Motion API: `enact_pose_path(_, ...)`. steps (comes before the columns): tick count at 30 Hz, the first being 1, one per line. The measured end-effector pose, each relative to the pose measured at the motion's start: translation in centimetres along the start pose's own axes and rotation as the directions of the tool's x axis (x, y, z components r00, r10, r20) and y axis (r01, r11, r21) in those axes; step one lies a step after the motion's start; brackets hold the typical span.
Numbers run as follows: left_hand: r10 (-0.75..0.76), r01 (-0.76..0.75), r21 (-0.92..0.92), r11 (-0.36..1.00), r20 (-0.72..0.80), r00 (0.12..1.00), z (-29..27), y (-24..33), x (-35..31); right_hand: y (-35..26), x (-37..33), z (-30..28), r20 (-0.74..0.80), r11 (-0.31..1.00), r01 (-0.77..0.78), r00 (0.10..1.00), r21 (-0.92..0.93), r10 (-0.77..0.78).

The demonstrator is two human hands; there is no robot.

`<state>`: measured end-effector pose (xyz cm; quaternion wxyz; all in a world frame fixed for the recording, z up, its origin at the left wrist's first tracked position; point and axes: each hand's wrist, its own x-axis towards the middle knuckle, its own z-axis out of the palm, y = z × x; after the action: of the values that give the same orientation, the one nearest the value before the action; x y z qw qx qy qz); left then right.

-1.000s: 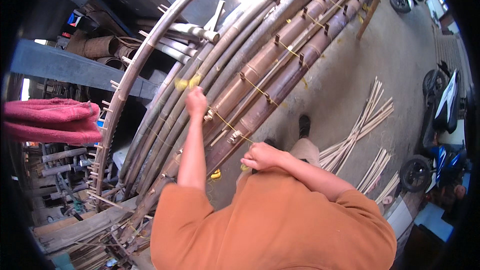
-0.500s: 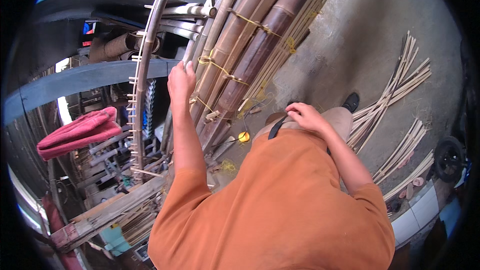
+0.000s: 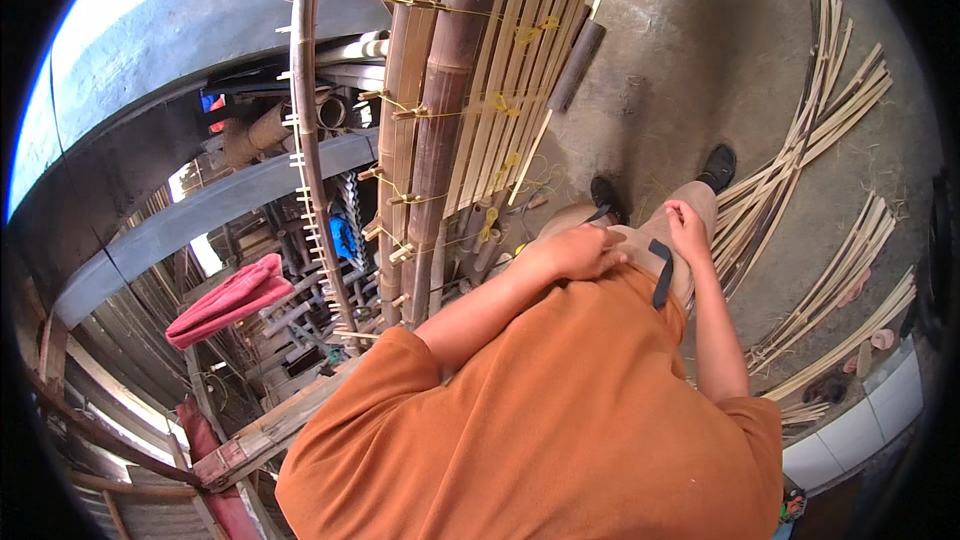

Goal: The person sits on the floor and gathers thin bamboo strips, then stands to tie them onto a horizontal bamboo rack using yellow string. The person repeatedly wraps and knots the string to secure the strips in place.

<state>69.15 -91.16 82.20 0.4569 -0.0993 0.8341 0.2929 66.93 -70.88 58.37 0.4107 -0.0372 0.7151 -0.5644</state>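
Observation:
My left hand (image 3: 583, 252) lies over the front of my waist at the hem of my orange shirt (image 3: 520, 400), its fingers loosely stretched and apart. Beside my right thigh, my right hand (image 3: 686, 228) hangs with slightly bent fingers, and nothing shows in it. A dark strap (image 3: 661, 272) dangles between the two hands. Ahead and to the left stands a bamboo panel: thick brown bamboo poles (image 3: 446, 90) and thin pale slats (image 3: 510, 70) bound with yellow ties (image 3: 505, 103). Neither hand touches it.
A curved bamboo pole with short pegs (image 3: 306, 110) rises left of the panel. A red cloth (image 3: 228, 300) hangs farther left, near a wooden beam (image 3: 270, 430). Bundles of split bamboo strips (image 3: 775, 180) lie on the concrete floor (image 3: 690, 60) to the right.
My left hand has let go of the bamboo pole and come back to my waist. My right hand has shifted right. The view has turned, so the panel stands more upright.

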Motion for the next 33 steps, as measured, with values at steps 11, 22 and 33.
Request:
enact_pose_path(11,-0.126,0.132,-0.002,0.991,-0.308,0.943,-5.0,-8.7,1.2,-1.1,3.8,3.3,-0.017,0.795,-0.239,0.961,-0.557,0.277)
enact_pose_path(22,0.273,-0.346,0.127,0.930,0.394,0.878,13.3,-5.5,22.7,18.2,7.8,0.3,-0.476,0.813,-0.565,0.681,0.140,0.556)
enact_pose_path(33,-0.003,-0.206,0.419,0.884,0.446,0.895,21.1,-2.9,30.6,46.2,23.2,-24.1,-0.798,0.696,-0.635,0.199,0.337,0.569)
